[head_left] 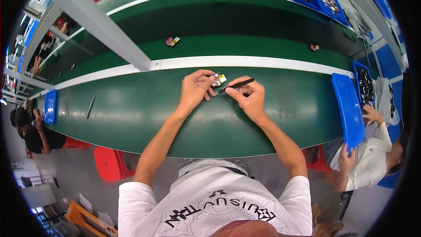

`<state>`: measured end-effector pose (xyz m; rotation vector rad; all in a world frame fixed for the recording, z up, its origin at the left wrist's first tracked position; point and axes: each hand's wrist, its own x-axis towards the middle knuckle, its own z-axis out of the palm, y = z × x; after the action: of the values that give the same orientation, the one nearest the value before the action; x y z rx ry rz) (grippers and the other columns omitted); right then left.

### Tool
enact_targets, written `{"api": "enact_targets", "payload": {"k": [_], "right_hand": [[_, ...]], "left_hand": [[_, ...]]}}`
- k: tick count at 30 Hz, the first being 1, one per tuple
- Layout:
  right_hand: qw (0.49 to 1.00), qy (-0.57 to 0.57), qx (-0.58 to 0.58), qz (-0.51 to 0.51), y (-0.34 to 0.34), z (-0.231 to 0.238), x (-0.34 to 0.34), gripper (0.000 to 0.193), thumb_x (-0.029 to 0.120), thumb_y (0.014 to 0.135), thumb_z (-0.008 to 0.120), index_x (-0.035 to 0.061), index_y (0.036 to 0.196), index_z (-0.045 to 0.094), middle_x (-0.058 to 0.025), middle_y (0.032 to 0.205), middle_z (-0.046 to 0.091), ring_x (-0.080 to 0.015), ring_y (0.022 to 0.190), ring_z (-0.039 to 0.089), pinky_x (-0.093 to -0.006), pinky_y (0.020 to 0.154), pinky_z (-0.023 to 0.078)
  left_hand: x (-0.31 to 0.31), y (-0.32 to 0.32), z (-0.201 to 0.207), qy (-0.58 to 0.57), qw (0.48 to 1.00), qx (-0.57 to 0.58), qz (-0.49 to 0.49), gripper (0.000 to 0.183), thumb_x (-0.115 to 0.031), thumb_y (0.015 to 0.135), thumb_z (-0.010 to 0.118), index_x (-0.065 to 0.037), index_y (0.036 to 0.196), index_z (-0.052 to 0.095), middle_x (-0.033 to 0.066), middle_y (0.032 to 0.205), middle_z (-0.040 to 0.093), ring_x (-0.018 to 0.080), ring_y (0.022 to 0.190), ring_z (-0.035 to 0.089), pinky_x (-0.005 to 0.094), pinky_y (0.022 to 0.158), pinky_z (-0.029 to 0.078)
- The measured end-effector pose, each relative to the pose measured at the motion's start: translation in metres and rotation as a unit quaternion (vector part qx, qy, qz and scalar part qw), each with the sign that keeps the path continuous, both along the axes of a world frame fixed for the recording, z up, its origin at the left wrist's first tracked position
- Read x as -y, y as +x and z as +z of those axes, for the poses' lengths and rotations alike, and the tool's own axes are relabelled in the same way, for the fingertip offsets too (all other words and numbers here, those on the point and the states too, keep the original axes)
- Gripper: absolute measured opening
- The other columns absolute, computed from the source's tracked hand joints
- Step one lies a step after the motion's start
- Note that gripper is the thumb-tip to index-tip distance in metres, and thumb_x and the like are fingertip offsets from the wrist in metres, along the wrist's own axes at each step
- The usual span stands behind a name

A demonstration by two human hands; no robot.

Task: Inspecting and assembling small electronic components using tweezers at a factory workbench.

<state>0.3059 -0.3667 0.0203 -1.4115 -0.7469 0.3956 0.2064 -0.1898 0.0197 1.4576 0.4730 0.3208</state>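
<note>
My left hand (196, 90) pinches a small electronic assembly (219, 79) with a yellow-and-white label and metallic parts, held above the green tabletop. In my right hand (250, 98) is a pair of black tweezers (239, 84), gripped between thumb and fingers. Their tips reach in beside the assembly, close to the left fingertips; whether they touch it I cannot tell.
Metal tweezers (91, 106) lie on the green table (144, 109) to the left. Beyond a white rail (210, 61), small assemblies (172, 41) rest on a green belt. At right a person holds a blue tray (348, 109) near a bin of black parts (365, 83).
</note>
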Motion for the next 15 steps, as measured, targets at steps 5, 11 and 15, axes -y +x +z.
{"api": "enact_targets", "payload": {"k": [5, 11, 15], "right_hand": [[0.999, 0.027, -0.007, -0.032, 0.001, -0.007, -0.004, 0.014, -0.002, 0.086, 0.079, -0.0011, 0.095, 0.069, 0.0062, 0.068, 0.057, 0.0016, 0.055, 0.041, -0.0193, 0.049, 0.029], [0.997, 0.024, 0.037, -0.066, 0.002, -0.003, -0.005, 0.013, -0.002, 0.086, 0.079, -0.0021, 0.095, 0.069, 0.0033, 0.071, 0.062, 0.0010, 0.054, 0.043, -0.0184, 0.049, 0.030], [0.998, 0.000, 0.026, -0.054, 0.002, -0.007, -0.002, 0.013, -0.001, 0.086, 0.080, -0.0019, 0.095, 0.070, 0.0044, 0.068, 0.061, 0.0008, 0.052, 0.041, -0.0189, 0.048, 0.029]], "left_hand": [[0.006, -0.004, -0.002, 0.001, 1.000, 0.014, 0.004, 0.019, -0.006, 0.098, 0.064, 0.007, 0.111, 0.068, 0.0111, 0.084, 0.072, 0.0122, 0.061, 0.067, 0.0234, 0.046, 0.049], [0.009, -0.008, -0.004, 0.005, 1.000, 0.017, 0.012, 0.020, -0.007, 0.100, 0.063, 0.006, 0.115, 0.066, 0.0103, 0.085, 0.071, 0.0123, 0.062, 0.068, 0.0228, 0.047, 0.050], [0.011, -0.008, -0.005, 0.008, 1.000, 0.019, 0.015, 0.020, -0.007, 0.100, 0.063, 0.006, 0.114, 0.067, 0.0106, 0.086, 0.072, 0.0121, 0.062, 0.068, 0.0227, 0.047, 0.050]]}}
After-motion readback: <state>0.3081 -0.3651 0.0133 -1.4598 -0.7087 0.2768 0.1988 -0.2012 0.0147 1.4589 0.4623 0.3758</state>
